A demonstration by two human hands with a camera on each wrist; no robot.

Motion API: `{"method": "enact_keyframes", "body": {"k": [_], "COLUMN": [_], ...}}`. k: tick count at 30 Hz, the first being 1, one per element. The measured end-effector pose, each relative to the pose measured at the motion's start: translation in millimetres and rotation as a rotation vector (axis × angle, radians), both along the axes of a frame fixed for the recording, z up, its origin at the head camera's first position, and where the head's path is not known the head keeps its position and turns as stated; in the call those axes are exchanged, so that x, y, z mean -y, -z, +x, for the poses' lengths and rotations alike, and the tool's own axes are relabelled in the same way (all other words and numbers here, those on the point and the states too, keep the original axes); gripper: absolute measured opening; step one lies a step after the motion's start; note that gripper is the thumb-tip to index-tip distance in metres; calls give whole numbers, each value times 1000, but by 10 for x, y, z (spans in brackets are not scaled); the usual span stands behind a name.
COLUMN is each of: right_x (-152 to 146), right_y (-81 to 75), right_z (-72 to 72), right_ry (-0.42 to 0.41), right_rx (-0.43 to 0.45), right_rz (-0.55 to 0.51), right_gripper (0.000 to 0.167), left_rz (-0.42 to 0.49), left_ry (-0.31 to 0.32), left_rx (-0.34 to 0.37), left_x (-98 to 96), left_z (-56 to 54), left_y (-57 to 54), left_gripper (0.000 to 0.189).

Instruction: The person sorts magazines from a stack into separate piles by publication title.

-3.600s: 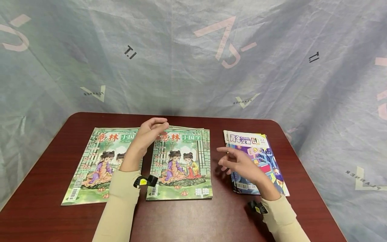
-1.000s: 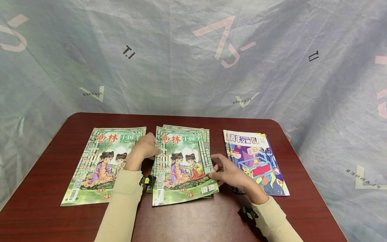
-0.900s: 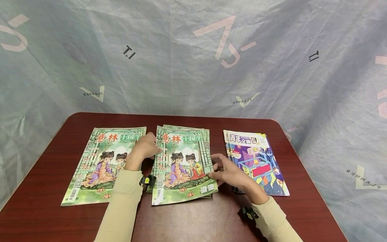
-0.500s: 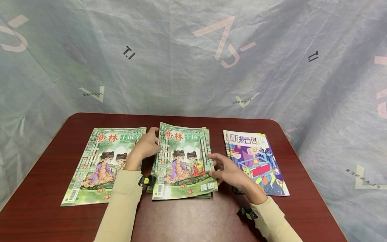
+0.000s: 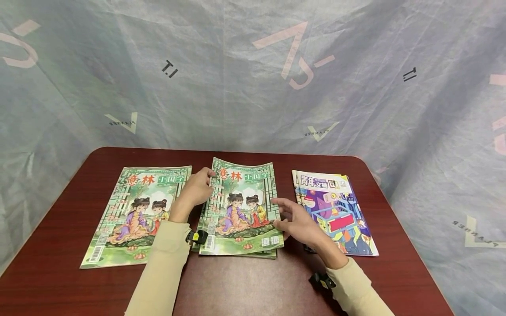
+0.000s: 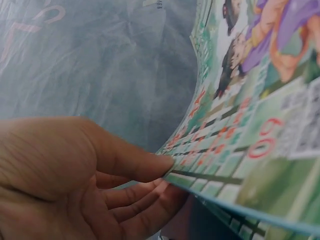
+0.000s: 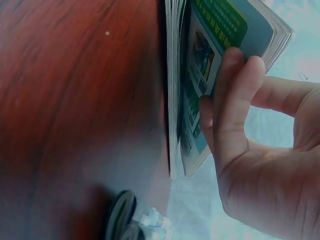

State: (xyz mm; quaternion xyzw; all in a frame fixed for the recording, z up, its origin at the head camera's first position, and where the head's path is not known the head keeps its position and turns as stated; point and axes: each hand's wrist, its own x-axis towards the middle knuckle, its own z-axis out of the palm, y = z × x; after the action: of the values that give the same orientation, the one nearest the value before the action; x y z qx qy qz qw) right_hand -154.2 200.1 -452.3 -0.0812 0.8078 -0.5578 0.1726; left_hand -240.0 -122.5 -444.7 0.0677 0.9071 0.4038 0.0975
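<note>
A green magazine (image 5: 245, 208) with two cartoon figures on its cover is held between both hands, overlapping a matching magazine (image 5: 270, 254) underneath. My left hand (image 5: 197, 188) pinches its left edge. In the left wrist view, the thumb (image 6: 150, 167) lies on the cover and the other fingers are curled below. At the right edge, my right hand (image 5: 298, 224) grips it with the thumb on top. In the right wrist view, fingertips (image 7: 232, 60) touch the raised magazine's back cover (image 7: 200, 60), above the lower magazine's page edges (image 7: 172, 90).
Another green magazine (image 5: 134, 219) of the same design lies at the left, partly covered by the left forearm. To the right is a small stack of purple-covered magazines (image 5: 341, 219). The dark red table (image 5: 237, 285) ends at a grey printed curtain (image 5: 237, 87).
Both hands, first held apart above the table, have taken the middle magazine by its edges. Over the last second it has shifted away and slightly right, and the left hand has followed.
</note>
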Motion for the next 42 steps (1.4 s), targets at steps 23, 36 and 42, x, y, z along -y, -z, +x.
{"method": "enact_keyframes", "body": {"k": [23,36,42], "right_x": [216,580,808], "right_y": [-55,-18,-7], "right_z": [144,222,238], "right_ry": [18,20,9], "right_rx": [-131,-111,-72], "right_rz": [-21,-120,-174], "right_gripper": [66,68,76], "left_rz": [150,267,253], "left_ry": [-1,-58,-94], "left_rx": [-43,50,51], "left_x": [195,769,1048], "left_z": [35,210,261], "left_y": [-28,-51,-35], "left_gripper": [54,57,58]}}
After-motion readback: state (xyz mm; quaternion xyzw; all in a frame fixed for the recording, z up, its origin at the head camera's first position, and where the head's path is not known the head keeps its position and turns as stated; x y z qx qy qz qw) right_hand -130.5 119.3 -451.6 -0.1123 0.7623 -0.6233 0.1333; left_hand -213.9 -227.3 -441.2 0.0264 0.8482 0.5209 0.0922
